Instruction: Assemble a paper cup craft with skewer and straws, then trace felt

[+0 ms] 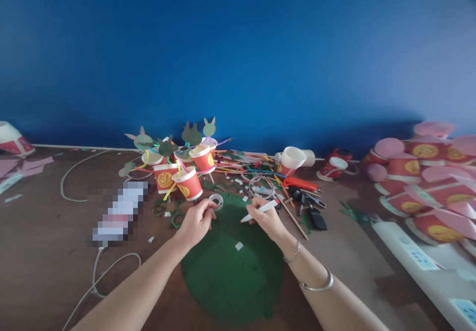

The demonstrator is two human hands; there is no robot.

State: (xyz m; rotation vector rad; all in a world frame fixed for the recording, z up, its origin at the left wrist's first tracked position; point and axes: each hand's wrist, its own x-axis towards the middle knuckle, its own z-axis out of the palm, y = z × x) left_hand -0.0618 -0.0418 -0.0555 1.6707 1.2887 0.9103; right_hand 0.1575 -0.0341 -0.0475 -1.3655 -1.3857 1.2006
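Note:
My right hand (pixel 266 219) grips a white marker (pixel 260 211) with a red end; its tip points left, close over a round green sheet (pixel 230 276). At the sheet's far left edge, my left hand (pixel 197 222) has curled fingers, and its fingertips meet a small white ring (pixel 216 201) that looks like a tape roll. A small white paper scrap (pixel 239 246) lies on the green sheet between my forearms. Just beyond my left hand stand red and white paper cups (pixel 187 183) with rabbit-like paper heads (pixel 209 129) and coloured pipe cleaners.
Pipe cleaners, sticks (pixel 295 217) and an orange-handled tool (pixel 301 184) are heaped beyond my hands. Black keys (pixel 316 218) lie right of them. A blurred-out phone (pixel 121 212) with a white cable is at left. Pink-topped cups (pixel 439 192) and a power strip (pixel 409 251) fill the right.

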